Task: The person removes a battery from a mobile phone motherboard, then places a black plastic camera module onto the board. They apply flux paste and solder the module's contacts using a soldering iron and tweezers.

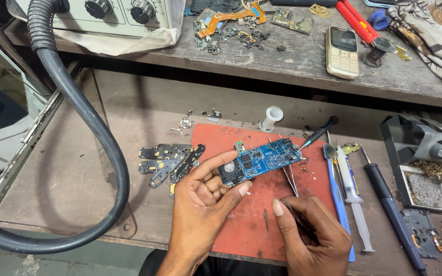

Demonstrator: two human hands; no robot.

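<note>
My left hand (203, 202) holds a blue phone circuit board (262, 161) by its left end, tilted above a red work mat (251, 225). My right hand (313, 232) grips thin metal tweezers (288, 176) whose tips reach up to the board's right part. Both hands hover over the mat's lower half.
Black phone parts (172, 161) lie left of the mat. To its right lie a small screwdriver (319, 132), a blue tool (336, 191), a syringe (353, 197), a soldering iron (392, 209) and its stand (423, 145). A thick black hose (85, 115) loops at left. An upper shelf holds a keypad phone (342, 52).
</note>
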